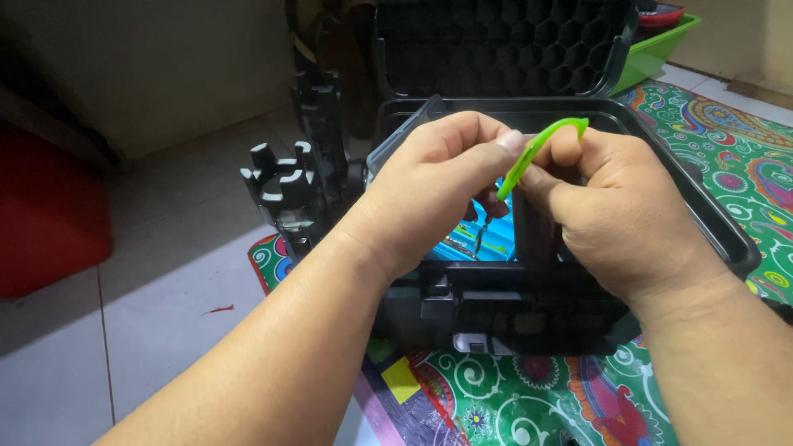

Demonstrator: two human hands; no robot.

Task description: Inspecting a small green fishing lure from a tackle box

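Both hands — left hand (438, 186), right hand (615, 206) — pinch a green strip (537, 149); a slipping grip could drop it into the open black case (710, 223) just beneath the fingers.

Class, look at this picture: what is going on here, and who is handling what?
A person holds a thin, curved bright green plastic strip between the fingertips of both hands, the left hand and the right hand. The hands are above an open black plastic tool case, its lid raised. The case sits on a patterned green mat over a pale tiled floor.
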